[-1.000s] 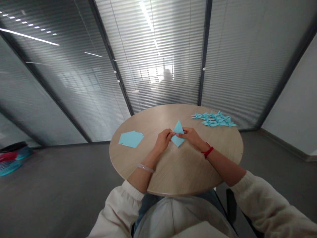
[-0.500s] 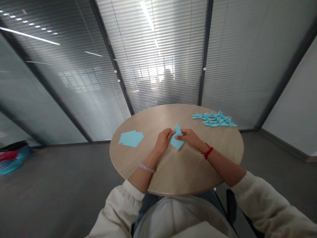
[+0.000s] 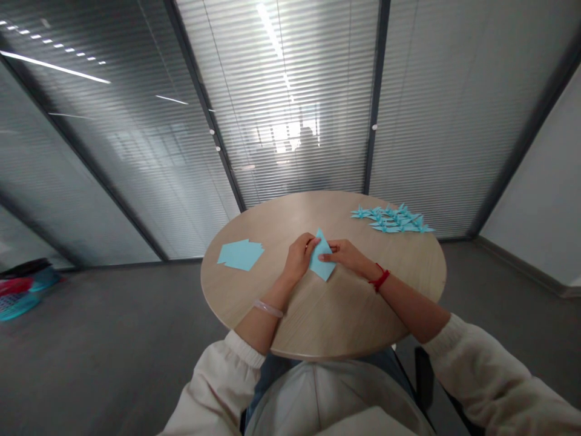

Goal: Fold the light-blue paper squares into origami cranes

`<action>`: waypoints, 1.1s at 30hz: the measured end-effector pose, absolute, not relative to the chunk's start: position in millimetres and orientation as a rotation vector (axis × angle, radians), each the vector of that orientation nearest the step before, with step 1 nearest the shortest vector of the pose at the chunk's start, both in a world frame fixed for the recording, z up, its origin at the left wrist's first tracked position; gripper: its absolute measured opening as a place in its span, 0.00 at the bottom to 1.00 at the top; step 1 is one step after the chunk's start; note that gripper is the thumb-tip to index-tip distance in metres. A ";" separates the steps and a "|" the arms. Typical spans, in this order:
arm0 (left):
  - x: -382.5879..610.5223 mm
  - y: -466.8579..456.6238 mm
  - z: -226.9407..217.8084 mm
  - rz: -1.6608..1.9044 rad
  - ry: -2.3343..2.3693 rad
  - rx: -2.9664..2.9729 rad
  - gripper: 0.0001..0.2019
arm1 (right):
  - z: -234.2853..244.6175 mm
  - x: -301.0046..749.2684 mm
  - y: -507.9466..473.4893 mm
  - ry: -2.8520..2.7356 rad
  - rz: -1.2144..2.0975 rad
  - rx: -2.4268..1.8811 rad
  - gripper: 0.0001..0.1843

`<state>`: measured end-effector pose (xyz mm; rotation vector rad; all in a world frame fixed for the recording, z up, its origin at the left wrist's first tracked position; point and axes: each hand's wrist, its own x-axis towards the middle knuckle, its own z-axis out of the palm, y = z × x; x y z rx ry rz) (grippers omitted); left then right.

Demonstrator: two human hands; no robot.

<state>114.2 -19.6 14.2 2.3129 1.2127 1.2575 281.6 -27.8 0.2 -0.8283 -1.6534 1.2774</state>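
A light-blue piece of folded paper (image 3: 322, 266) is held between my two hands, above the middle of the round table. My left hand (image 3: 299, 253) pinches its upper left edge between thumb and fingers. From the other side my right hand (image 3: 345, 253) grips it, thumb lying on the front face and fingers behind. The paper is a narrow diamond, tilted, with one point upward and one toward me. Its back layers are hidden.
Several flat blue paper sheets (image 3: 241, 254) lie overlapping on the table's left. Several folded blue paper cranes (image 3: 394, 218) stand grouped at the back right. The round wooden table (image 3: 336, 327) reaches close to my body. Glass walls with blinds (image 3: 299, 72) rise behind it.
The folded paper has turned a little, its lower point now slightly lower. My right thumb has slid slightly left over its face. Both hands keep hold of it.
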 end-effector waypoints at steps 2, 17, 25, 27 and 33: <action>113.7 -19.7 14.5 1.284 1.214 2.303 0.14 | -1.6 280.7 -27.4 -1.681 1.297 -0.814 0.24; 112.9 -19.8 15.5 1.377 1.136 2.159 0.14 | -9.5 282.6 -23.9 -1.753 1.390 -0.786 0.26; 113.3 -21.2 17.6 1.383 1.122 2.053 0.18 | -11.1 283.2 -21.2 -1.784 1.362 -0.800 0.25; 112.7 -21.6 18.2 1.398 1.108 2.024 0.18 | -13.8 282.9 -19.8 -1.801 1.397 -0.778 0.24; 110.9 -21.4 16.3 1.458 1.254 2.073 0.20 | -12.9 281.9 -22.8 -1.797 1.447 -0.751 0.22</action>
